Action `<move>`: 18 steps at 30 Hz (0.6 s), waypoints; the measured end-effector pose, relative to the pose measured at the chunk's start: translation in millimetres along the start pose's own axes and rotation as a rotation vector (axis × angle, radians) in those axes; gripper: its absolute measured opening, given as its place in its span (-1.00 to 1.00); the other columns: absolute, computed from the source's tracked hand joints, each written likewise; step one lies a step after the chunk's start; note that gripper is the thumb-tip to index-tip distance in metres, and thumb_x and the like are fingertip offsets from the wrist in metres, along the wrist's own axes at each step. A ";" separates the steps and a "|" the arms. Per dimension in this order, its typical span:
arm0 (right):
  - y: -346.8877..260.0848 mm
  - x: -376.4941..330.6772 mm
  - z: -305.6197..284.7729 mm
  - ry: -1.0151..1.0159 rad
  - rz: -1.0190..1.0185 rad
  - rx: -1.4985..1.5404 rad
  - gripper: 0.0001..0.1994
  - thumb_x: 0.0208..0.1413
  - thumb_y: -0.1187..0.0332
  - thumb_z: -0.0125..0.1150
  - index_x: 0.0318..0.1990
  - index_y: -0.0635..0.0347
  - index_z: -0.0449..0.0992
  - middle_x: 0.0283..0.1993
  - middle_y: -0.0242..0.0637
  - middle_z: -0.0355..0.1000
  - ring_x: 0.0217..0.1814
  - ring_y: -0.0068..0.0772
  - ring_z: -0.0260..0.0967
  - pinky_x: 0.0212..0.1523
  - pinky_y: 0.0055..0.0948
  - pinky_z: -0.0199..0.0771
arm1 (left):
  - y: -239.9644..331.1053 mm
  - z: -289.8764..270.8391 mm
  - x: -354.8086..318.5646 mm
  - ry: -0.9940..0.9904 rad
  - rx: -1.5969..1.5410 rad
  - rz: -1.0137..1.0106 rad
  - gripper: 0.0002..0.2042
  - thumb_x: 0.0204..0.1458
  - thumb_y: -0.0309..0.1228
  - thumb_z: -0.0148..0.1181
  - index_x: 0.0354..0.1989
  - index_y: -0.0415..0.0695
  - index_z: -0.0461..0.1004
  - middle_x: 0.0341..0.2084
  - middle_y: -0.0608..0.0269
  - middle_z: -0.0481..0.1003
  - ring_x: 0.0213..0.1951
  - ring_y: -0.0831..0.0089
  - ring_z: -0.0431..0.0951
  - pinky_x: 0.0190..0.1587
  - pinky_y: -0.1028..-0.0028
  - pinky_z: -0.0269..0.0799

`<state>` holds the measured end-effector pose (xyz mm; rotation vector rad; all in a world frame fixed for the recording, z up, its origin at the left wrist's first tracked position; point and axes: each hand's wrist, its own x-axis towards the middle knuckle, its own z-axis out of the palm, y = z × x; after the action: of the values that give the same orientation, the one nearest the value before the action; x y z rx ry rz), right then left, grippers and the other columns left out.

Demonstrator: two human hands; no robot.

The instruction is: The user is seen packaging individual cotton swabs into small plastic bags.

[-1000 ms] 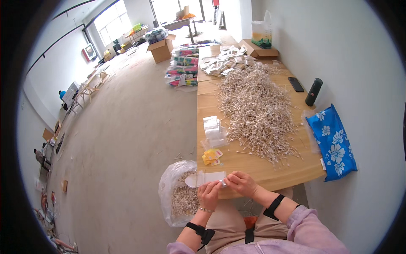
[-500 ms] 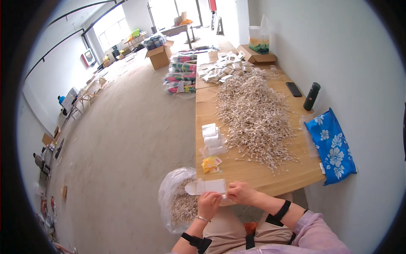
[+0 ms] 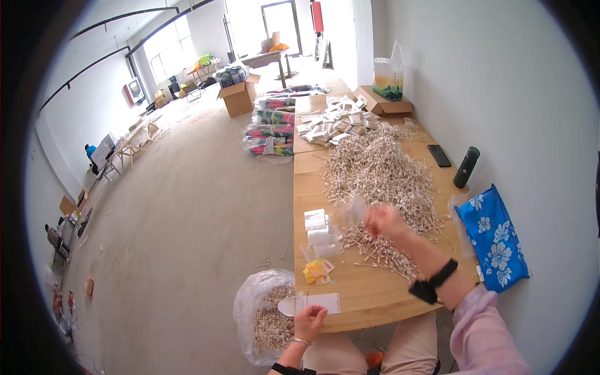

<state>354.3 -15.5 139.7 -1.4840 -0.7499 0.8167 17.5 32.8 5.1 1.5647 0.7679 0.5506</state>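
Note:
My right hand, blurred by motion, reaches over the left part of a large heap of cotton swabs. At its fingers hangs a translucent plastic bag, also blurred, which the hand appears to pinch. My left hand is at the table's near edge, fingers curled together; whatever is in them, if anything, is hidden. Just behind it lies a flat white sleeve with a rounded end, jutting past the table's left edge. Small yellow cards and a stack of white packets lie farther along that edge.
An open clear bag of swabs stands below the table's left edge. On the wooden table are filled packets, a phone, a dark green bottle and a blue floral pouch. Wrapped colourful bundles lie beyond.
My right hand has left my left hand and swung forward over the swabs, with the translucent bag at its fingers. My left hand stays by the table's near edge. The view has shifted slightly.

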 end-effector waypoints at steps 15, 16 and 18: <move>92.0 34.9 100.8 0.027 -0.220 -0.811 -0.78 0.02 0.27 0.24 -0.25 0.19 0.60 -0.30 -0.18 0.50 -0.17 -0.14 0.46 -0.06 -0.27 0.45 | -6.9 16.7 1.2 -0.016 -0.039 0.005 -0.91 0.01 -0.48 0.32 -0.34 -0.22 0.58 -0.52 0.34 0.57 -0.45 0.67 0.52 -0.35 0.62 0.44; 95.5 38.1 112.3 0.123 -0.242 -0.914 -0.78 0.01 0.26 0.25 -0.26 0.19 0.60 -0.29 -0.18 0.49 -0.14 -0.14 0.44 -0.03 -0.25 0.43 | -6.6 16.9 0.5 0.003 -0.034 0.022 -0.92 0.01 -0.49 0.32 -0.35 -0.22 0.58 -0.53 0.41 0.55 -0.47 0.72 0.48 -0.38 0.65 0.41; 97.0 41.7 126.4 0.209 -0.268 -1.015 -0.78 -0.01 0.25 0.27 -0.28 0.19 0.59 -0.28 -0.17 0.48 -0.12 -0.14 0.43 -0.01 -0.23 0.42 | -12.9 15.5 -0.5 0.011 -0.052 0.025 -0.91 0.00 -0.49 0.33 -0.35 -0.21 0.58 -0.52 0.40 0.56 -0.46 0.71 0.49 -0.37 0.65 0.42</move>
<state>269.9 81.2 36.5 -2.2347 -1.2594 0.0164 26.4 22.4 -9.7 1.5263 0.7379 0.5931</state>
